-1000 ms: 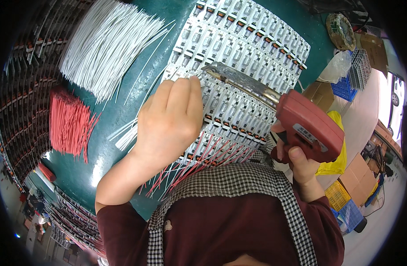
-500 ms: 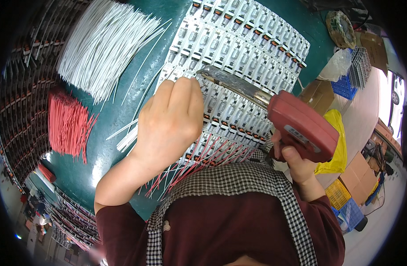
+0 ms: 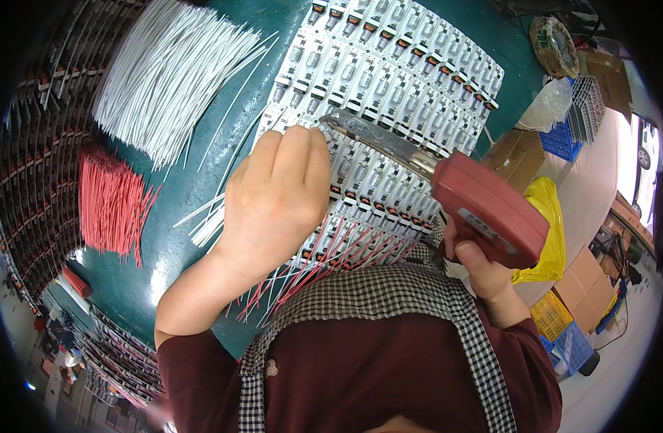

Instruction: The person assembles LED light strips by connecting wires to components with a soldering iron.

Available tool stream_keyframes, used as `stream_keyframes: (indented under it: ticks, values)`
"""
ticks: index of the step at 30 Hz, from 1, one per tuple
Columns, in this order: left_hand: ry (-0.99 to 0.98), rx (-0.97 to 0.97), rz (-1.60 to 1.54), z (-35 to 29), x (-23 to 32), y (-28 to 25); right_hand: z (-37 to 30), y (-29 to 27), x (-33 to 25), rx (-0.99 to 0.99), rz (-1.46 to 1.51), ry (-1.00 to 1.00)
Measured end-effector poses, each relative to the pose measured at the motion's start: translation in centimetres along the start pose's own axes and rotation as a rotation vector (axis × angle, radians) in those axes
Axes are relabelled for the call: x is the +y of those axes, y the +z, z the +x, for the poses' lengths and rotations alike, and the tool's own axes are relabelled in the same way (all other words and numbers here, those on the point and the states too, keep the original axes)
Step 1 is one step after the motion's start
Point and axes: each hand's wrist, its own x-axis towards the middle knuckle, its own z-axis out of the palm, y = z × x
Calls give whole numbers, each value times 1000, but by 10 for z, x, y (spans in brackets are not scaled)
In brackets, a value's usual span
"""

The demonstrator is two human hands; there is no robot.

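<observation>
My right hand [image 3: 483, 268] grips a red soldering gun [image 3: 490, 209] by its handle; the gun's long, grimy metal barrel points left, its tip close to my left fingertips. Curled into a closed pinch, my left hand [image 3: 277, 184] hovers over the left side of a panel of small white circuit boards [image 3: 360, 90]. A few white wires [image 3: 210, 225] stick out from under that hand, toward the lower left; the fingertips themselves are hidden. Red and white wires [image 3: 331, 249] trail from the panel's near rows, in front of my checked apron.
On the green table [image 3: 176, 249] lie a large pile of white wires [image 3: 176, 79] and a smaller bundle of red wires [image 3: 113, 206]. Racks of boards [image 3: 39, 159] line the left side. Right of the table are a roll of tape [image 3: 554, 47], cardboard boxes [image 3: 515, 155] and a yellow bag [image 3: 548, 224].
The soldering gun's body has tilted and dropped slightly, shifting a little left, while its tip stays close to my left fingers. My left hand has hardly moved.
</observation>
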Motion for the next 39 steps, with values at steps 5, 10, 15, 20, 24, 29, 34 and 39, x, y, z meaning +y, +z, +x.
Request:
stream_keyframes:
  ticks: [5, 10, 15, 20, 24, 29, 34, 39]
  values:
    - [14, 5, 10, 0, 0, 2, 2, 1, 0, -31, 45, -20]
    - [15, -1, 13, -1, 0, 1, -2, 2, -3, 47, 172, -86]
    - [-9, 0, 40, -1, 0, 0, -6, 0, -1, 40, 176, -81]
    - [18, 30, 65, 1, 0, -1, -10, -2, 2, 65, 146, -49]
    - [50, 54, 39, 2, 2, 0, -9, -1, 0, 61, 118, -13]
    - [48, 45, 20, 4, 3, 4, -8, -2, 3, 29, 135, -9]
    - [56, 27, 2, 5, 3, 3, -7, 4, 1, 93, 138, -19]
    - [67, 24, -9, 4, 1, 4, -12, -4, 7, 17, 23, -32]
